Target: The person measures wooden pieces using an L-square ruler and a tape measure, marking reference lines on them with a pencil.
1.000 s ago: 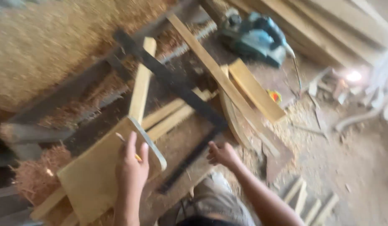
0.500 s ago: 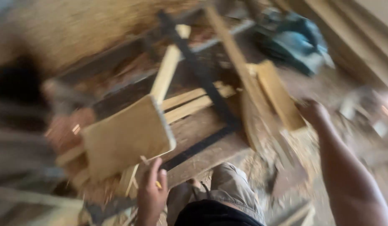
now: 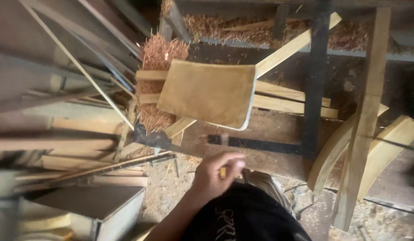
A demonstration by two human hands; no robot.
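One hand shows, the left hand point(image 3: 214, 175), fingers pinched around a short yellow pencil point(image 3: 223, 172), kept close to the body. Just beyond it lies the flat, round-cornered plywood panel point(image 3: 209, 93), propped across pale wooden slats point(image 3: 289, 99). The right hand is out of view.

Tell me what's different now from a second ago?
The left hand let go of the flat wooden panel and drew back toward the body, yellow pencil in its fingers. The right hand, which had swung out to the right, is out of view. The view turned left, away from the blue power tool. The panel lies on the slats as before.
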